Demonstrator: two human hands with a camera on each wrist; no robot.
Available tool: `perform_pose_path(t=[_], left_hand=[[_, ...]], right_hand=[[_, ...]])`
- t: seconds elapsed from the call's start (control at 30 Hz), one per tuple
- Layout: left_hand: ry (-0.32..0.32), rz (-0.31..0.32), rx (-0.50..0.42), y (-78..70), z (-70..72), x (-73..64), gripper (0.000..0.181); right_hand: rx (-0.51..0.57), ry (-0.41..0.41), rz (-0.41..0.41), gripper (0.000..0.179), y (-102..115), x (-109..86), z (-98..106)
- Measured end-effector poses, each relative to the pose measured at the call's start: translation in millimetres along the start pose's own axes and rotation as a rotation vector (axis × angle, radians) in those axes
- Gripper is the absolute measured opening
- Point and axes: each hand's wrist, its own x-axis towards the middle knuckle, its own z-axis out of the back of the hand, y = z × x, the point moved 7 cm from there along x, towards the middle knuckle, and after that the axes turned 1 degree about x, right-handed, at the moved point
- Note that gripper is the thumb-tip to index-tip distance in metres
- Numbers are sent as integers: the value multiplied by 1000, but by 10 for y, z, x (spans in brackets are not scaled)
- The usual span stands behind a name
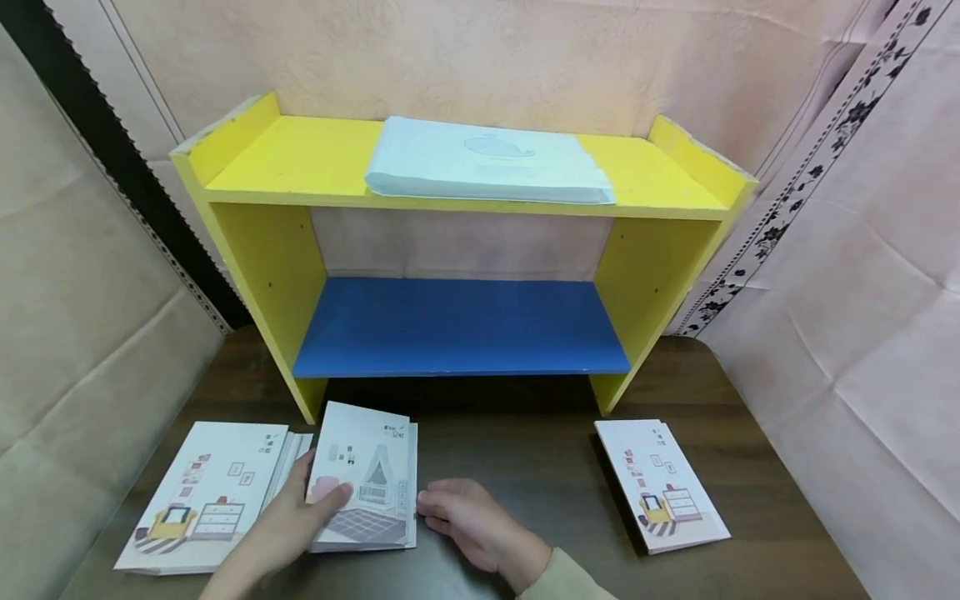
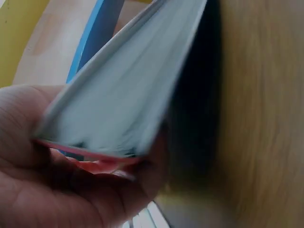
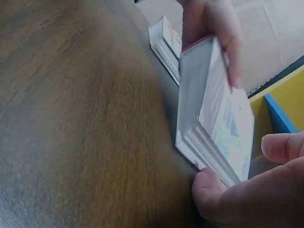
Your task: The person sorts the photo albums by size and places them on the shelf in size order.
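My left hand (image 1: 288,521) grips a small stack of white books (image 1: 375,467) at its left side, thumb on the top cover, fingers lower down. The top cover bears a grey pointed tower and a pink patch. Page edges (image 2: 114,90) show in the left wrist view, blurred. My right hand (image 1: 480,525) is at the stack's right edge; in the right wrist view its fingertips (image 3: 209,183) touch the lower edge while its thumb stands apart. How many books the left hand holds, I cannot tell.
Another stack of white books (image 1: 210,500) lies at the left, and a smaller stack (image 1: 663,483) at the right of the dark wooden table (image 1: 517,442). Behind stands a yellow shelf (image 1: 270,283) with a blue board (image 1: 457,325). A pale blue packet (image 1: 487,162) lies on top.
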Motion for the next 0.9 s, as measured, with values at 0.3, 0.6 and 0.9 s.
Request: perform_pose_path(t=[0.3, 0.6, 0.9], left_hand=[[13, 38, -110, 12, 38, -159, 99], [32, 18, -232, -58, 22, -209, 72], [129, -83, -388, -315, -182, -155, 69]], right_hand=[[-70, 66, -35, 62, -31, -17, -5], [-240, 86, 11, 45, 52, -34, 84], [-170, 186, 119, 41, 227, -86, 101]])
